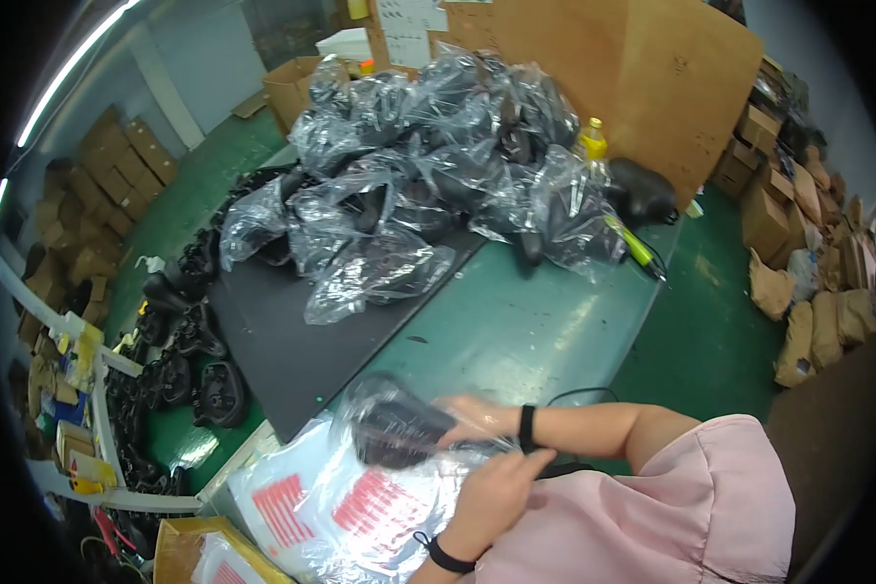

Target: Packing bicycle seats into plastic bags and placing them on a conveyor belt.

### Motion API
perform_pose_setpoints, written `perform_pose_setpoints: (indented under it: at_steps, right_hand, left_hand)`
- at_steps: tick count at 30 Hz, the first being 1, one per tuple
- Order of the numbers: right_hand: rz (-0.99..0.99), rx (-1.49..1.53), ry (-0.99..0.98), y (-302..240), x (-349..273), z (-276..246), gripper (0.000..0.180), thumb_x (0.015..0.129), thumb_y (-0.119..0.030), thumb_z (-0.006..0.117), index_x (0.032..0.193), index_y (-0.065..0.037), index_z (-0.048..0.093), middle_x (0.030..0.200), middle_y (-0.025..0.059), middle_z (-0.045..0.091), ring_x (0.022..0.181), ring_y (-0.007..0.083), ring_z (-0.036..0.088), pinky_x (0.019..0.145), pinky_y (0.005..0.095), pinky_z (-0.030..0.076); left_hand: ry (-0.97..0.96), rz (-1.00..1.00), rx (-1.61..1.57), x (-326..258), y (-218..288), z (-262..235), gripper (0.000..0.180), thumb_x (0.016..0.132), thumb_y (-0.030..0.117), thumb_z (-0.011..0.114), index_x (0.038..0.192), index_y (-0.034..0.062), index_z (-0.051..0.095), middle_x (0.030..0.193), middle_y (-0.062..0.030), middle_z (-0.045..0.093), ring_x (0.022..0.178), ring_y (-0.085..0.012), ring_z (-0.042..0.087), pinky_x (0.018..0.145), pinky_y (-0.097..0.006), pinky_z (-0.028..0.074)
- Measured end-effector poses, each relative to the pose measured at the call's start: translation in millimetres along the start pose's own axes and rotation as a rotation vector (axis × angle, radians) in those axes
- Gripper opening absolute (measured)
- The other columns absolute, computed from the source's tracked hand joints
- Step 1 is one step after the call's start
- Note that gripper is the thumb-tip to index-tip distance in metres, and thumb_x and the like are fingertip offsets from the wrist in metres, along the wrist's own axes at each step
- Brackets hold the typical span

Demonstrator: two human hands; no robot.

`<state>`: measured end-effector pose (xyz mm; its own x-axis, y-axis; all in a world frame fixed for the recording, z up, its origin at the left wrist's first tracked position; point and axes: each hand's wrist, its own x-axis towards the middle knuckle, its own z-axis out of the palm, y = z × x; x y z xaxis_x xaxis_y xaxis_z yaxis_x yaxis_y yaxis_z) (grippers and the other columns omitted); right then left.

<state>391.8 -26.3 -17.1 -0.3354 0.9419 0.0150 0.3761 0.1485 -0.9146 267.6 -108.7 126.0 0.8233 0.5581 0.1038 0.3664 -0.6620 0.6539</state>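
Note:
A black bicycle saddle [391, 426] lies partly inside a clear plastic bag [368, 391] at the near edge of the table. My right hand [475, 419] grips the saddle's near end, its fingers partly covered by the film. Close to my right wrist, my left hand [501, 490] is closed on what looks like the gathered film; its fingertips are blurred. Beneath the saddle is a stack of clear bags [292, 498] with red print.
Bagged saddles [428, 146] are heaped across the far table. A bare saddle [642, 190], yellow bottle [594, 141] and green-black hand tool [638, 250] sit at the right. A black mat [273, 331] covers the table's left part. More saddles [222, 394] stand left; a carton [180, 545] is near.

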Motion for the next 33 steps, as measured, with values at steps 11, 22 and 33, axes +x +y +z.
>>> perform_pose_setpoints:
  at_steps: [11, 22, 33]
  right_hand:
    - [-0.065, 0.79, 0.655, -93.3, 253.4, -311.8, 0.073, 0.085, -0.04, 0.064, 0.138, -0.002, 0.032, 0.139, 0.0195, 0.037, 0.116, 0.0331, 0.051, 0.086, 0.0426, 0.05]
    - [0.34, 0.502, -0.267, -45.9, 200.8, 36.8, 0.019, 0.088, -0.013, 0.06, 0.104, -0.003, 0.062, 0.082, 0.0067, 0.066, 0.066, 0.0108, 0.063, 0.061, 0.0245, 0.052]
    - [0.087, -0.164, -0.224, -39.1, 133.1, 94.7, 0.035, 0.077, -0.009, 0.066, 0.112, -0.008, 0.062, 0.098, 0.0103, 0.066, 0.087, 0.0253, 0.063, 0.077, 0.0336, 0.05]
  left_hand:
    - [0.664, -1.049, -0.283, -223.7, -172.6, -109.4, 0.034, 0.085, 0.012, 0.06, 0.117, 0.0002, 0.06, 0.11, -0.0124, 0.064, 0.088, -0.0145, 0.059, 0.072, -0.028, 0.047]
    - [1.497, -1.291, -0.978, -219.5, -501.9, -175.8, 0.066, 0.086, 0.057, 0.051, 0.122, 0.0009, 0.05, 0.109, -0.0175, 0.058, 0.092, -0.0302, 0.059, 0.076, -0.043, 0.05]
    - [1.28, -0.9, -0.643, -226.7, -452.3, -155.0, 0.033, 0.09, 0.018, 0.049, 0.106, -0.0105, 0.057, 0.094, -0.0135, 0.066, 0.086, -0.021, 0.062, 0.075, -0.031, 0.049]
